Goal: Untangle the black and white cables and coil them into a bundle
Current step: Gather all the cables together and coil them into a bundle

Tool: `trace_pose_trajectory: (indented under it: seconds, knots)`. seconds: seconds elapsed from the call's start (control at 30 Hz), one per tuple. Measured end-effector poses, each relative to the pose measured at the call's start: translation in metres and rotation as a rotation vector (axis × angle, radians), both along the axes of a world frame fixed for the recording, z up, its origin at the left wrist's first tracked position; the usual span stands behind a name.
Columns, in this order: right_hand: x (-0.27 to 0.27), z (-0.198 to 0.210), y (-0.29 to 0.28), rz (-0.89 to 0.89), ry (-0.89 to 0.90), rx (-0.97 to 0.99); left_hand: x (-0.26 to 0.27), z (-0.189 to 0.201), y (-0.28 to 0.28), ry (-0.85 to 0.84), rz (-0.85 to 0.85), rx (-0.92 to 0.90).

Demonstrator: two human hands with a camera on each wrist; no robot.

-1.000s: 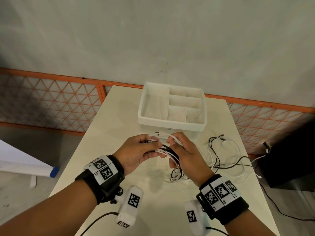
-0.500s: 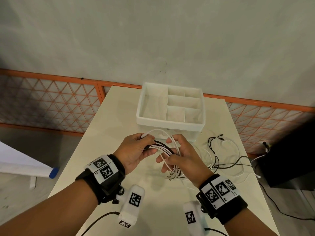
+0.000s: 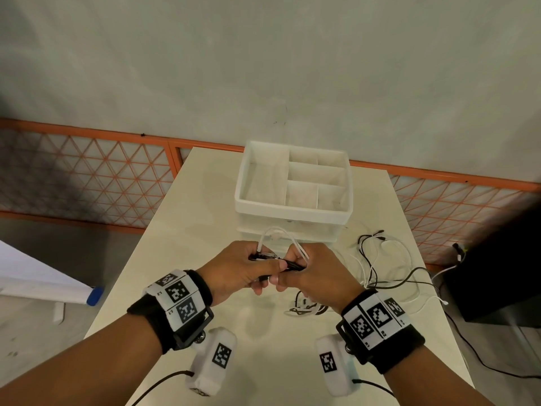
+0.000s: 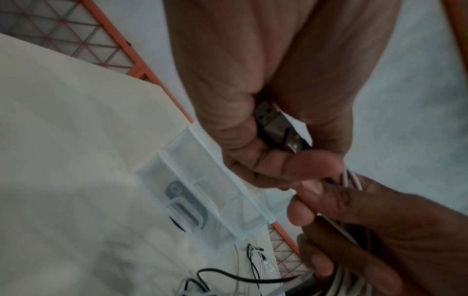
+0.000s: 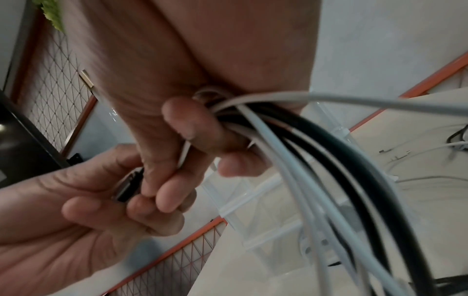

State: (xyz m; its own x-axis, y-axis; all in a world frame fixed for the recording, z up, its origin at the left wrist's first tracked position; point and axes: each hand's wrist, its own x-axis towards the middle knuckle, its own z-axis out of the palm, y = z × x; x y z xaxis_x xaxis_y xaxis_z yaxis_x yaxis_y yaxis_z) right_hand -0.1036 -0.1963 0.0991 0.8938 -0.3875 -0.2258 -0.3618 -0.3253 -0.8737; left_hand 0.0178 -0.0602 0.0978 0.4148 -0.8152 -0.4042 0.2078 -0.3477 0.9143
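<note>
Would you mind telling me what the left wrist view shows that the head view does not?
Only the left wrist view shows the metal USB plug in the left hand. Only the head view shows the organiser's open compartments from above, the wrist straps, and the white loop between the hands. Both show the right hand gripping cables, with loose cables on the table.
</note>
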Motion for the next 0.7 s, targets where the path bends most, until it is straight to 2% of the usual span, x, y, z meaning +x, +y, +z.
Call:
trace_pose_trajectory:
  seconds: [0.1,0.2,0.33,0.4,0.6,0.7]
  knots:
    - [0.001,-0.004,-0.003,-0.011,-0.023,-0.007,-0.002,-0.003,-0.002,-0.035,0.055,0.005]
    - [0.000,-0.004,-0.001,-0.026,-0.064,0.088,0.001,-0.004,-0.004,-0.001,0.146,-0.006]
    - [-0.002,0.000,0.003,-0.104,-0.199,0.181,0.003,-0.007,-0.003,0.179,0.195,-0.044]
    - [-0.003,-0.001,0.004,-0.076,-0.230,0.212,0.004,-0.012,-0.003,0.276,0.238,-0.047]
    - [-0.006,-0.005,-0.002,0.017,-0.184,0.300,0.011,-0.017,0.005,0.577,0.316,-0.126]
    - [-0.005,-0.007,-0.003,0.020,-0.149,0.308,0.015,-0.015,0.007,0.621,0.274,-0.174]
